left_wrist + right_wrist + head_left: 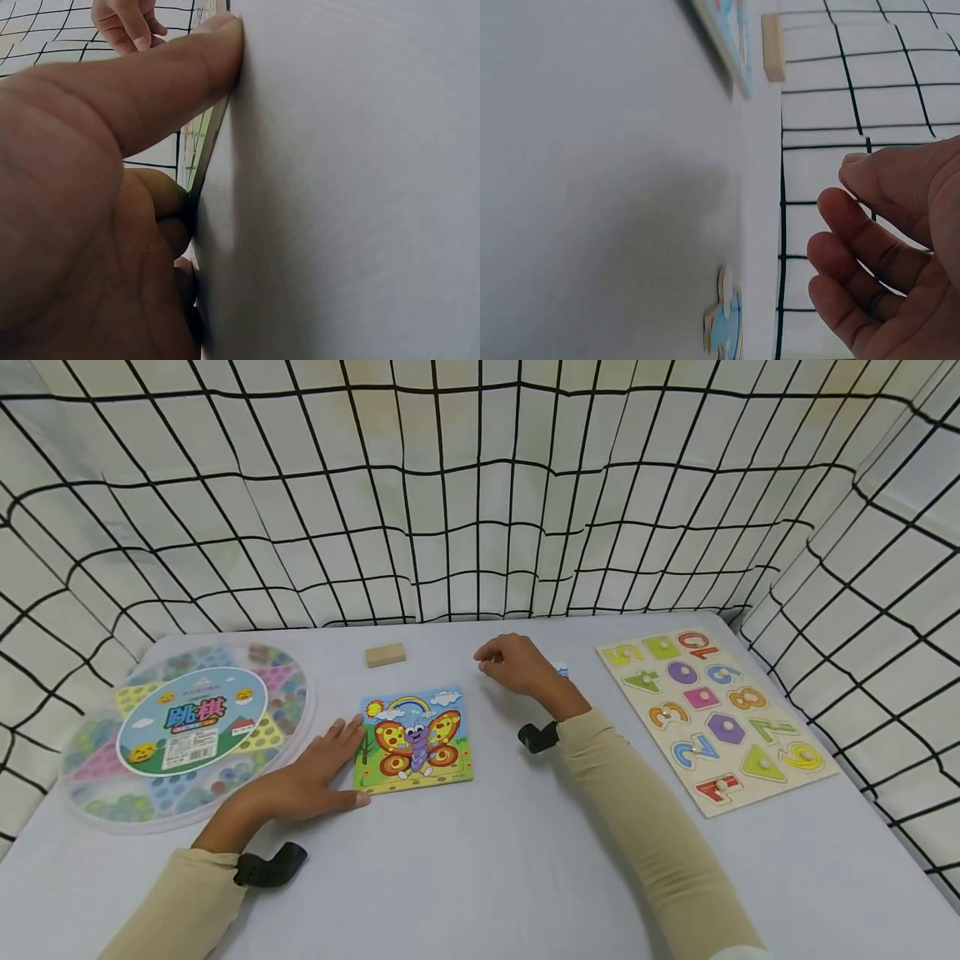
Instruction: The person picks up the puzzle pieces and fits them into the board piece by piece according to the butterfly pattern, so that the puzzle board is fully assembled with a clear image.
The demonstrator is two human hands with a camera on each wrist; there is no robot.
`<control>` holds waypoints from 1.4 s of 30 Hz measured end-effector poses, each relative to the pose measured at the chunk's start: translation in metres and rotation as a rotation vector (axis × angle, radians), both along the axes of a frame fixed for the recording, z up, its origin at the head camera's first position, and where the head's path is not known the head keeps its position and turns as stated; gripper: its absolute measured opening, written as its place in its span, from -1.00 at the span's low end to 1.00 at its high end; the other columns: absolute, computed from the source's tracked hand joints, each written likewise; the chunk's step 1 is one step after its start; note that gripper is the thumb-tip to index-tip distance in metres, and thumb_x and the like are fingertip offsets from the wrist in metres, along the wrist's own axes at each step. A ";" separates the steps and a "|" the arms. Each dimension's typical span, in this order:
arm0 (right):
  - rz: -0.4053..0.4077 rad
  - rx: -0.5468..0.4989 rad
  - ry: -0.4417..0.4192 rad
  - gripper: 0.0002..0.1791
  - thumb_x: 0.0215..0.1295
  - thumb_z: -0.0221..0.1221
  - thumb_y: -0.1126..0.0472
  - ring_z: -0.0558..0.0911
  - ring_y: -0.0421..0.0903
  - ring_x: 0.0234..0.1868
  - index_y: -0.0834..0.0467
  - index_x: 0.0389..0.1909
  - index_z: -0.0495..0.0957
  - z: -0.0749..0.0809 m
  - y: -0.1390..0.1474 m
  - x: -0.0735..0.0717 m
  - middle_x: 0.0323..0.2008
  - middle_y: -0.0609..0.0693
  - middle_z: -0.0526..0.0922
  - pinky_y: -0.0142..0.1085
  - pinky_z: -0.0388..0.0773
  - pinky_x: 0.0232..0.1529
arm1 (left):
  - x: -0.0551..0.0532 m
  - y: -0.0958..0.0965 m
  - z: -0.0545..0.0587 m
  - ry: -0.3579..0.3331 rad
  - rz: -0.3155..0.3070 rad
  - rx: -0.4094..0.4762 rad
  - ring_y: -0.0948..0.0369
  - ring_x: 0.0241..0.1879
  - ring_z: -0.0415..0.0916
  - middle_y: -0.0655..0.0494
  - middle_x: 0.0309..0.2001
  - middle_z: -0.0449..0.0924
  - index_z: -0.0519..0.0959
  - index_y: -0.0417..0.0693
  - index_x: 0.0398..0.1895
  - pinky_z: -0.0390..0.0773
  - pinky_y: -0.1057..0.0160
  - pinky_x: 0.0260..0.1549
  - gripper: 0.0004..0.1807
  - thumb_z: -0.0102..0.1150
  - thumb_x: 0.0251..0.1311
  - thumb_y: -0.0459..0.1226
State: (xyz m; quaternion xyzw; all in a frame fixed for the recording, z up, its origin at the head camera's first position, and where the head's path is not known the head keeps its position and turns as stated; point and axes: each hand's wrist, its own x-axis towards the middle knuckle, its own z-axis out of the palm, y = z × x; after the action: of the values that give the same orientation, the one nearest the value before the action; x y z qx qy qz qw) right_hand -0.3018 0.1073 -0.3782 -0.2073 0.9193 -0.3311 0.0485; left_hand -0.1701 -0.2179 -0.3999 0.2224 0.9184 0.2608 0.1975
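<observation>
A square butterfly jigsaw board (413, 740) lies flat on the white table, its bright picture facing up. At its left side my left hand (315, 772) rests on the table, fingers fairly straight against the board's edge and thumb by the lower left corner. The left wrist view shows that thumb (180, 82) touching the edge of the board. My right hand (517, 664) hovers beyond the board's right side, fingers loosely bent and holding nothing. Partly hidden behind that hand, a small blue and white jigsaw piece (726, 326) lies on the table.
A tan wooden block (385, 655) lies behind the board. On the left is a round Chinese checkers box (93, 752) of colored marbles. A number and shape peg puzzle (705, 718) lies on the right. Black netting (480, 527) over white cloth borders the table.
</observation>
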 end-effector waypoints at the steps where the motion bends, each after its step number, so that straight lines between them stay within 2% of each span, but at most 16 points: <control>1: -0.014 0.004 -0.001 -0.74 0.38 0.15 0.25 0.50 -0.07 -0.10 0.21 0.01 0.66 0.000 0.003 -0.001 -0.11 0.01 0.65 -0.24 0.48 -0.10 | 0.000 0.000 0.000 0.000 0.000 -0.002 -0.22 0.47 -0.50 -0.16 0.54 -0.38 -0.13 -0.29 0.52 -0.30 -0.32 0.32 0.11 0.27 0.16 0.08; 7: -0.038 -0.005 -0.023 -0.74 0.37 0.17 0.25 0.51 -0.05 -0.06 0.22 0.01 0.65 0.000 0.025 -0.005 -0.09 0.02 0.66 -0.20 0.49 -0.04 | 0.001 0.000 0.002 -0.012 0.013 -0.007 -0.21 0.47 -0.51 -0.16 0.54 -0.38 -0.14 -0.28 0.53 -0.31 -0.32 0.32 0.10 0.27 0.16 0.08; 13: -0.049 0.022 -0.024 -0.73 0.36 0.15 0.28 0.49 0.00 0.04 0.22 0.02 0.65 -0.007 0.046 -0.008 -0.01 0.06 0.64 -0.15 0.43 0.09 | 0.000 0.000 0.001 -0.007 0.008 -0.009 -0.21 0.47 -0.51 -0.16 0.55 -0.39 -0.15 -0.28 0.53 -0.31 -0.33 0.31 0.11 0.26 0.17 0.09; 19: -0.066 0.046 -0.083 -0.66 0.33 0.18 0.26 0.44 0.06 0.16 0.22 0.10 0.61 -0.010 0.059 -0.009 0.09 0.10 0.57 -0.09 0.38 0.17 | 0.001 0.000 0.001 -0.019 0.013 0.005 -0.21 0.46 -0.53 -0.16 0.54 -0.40 -0.14 -0.30 0.52 -0.33 -0.32 0.32 0.10 0.27 0.17 0.07; 27: -0.049 0.030 -0.104 -0.64 0.32 0.19 0.27 0.43 0.07 0.18 0.24 0.12 0.59 -0.011 0.064 -0.009 0.11 0.12 0.55 -0.08 0.39 0.17 | 0.003 0.001 0.003 -0.007 0.010 0.005 -0.22 0.46 -0.51 -0.17 0.54 -0.38 -0.12 -0.32 0.52 -0.32 -0.33 0.31 0.09 0.26 0.17 0.07; 33: -0.066 0.026 -0.124 -0.64 0.29 0.20 0.31 0.40 0.06 0.23 0.19 0.11 0.60 -0.020 0.066 -0.011 0.15 0.12 0.53 -0.06 0.35 0.22 | 0.002 0.001 0.000 -0.009 0.002 0.019 -0.21 0.47 -0.52 -0.17 0.54 -0.39 -0.12 -0.33 0.51 -0.34 -0.30 0.33 0.10 0.27 0.16 0.07; 42: -0.023 0.089 -0.079 -0.58 0.26 0.19 0.41 0.40 0.06 0.28 0.19 0.15 0.58 -0.029 0.065 -0.014 0.19 0.11 0.54 -0.07 0.28 0.30 | 0.003 0.001 0.003 -0.002 0.009 0.015 -0.21 0.47 -0.51 -0.17 0.54 -0.38 -0.12 -0.32 0.52 -0.33 -0.29 0.33 0.09 0.27 0.17 0.06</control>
State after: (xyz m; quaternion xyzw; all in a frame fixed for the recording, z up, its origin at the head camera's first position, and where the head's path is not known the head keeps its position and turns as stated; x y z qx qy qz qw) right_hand -0.3155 0.1727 -0.4076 -0.1812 0.9328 -0.2982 0.0899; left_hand -0.1667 -0.2169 -0.3973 0.2194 0.9173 0.2687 0.1955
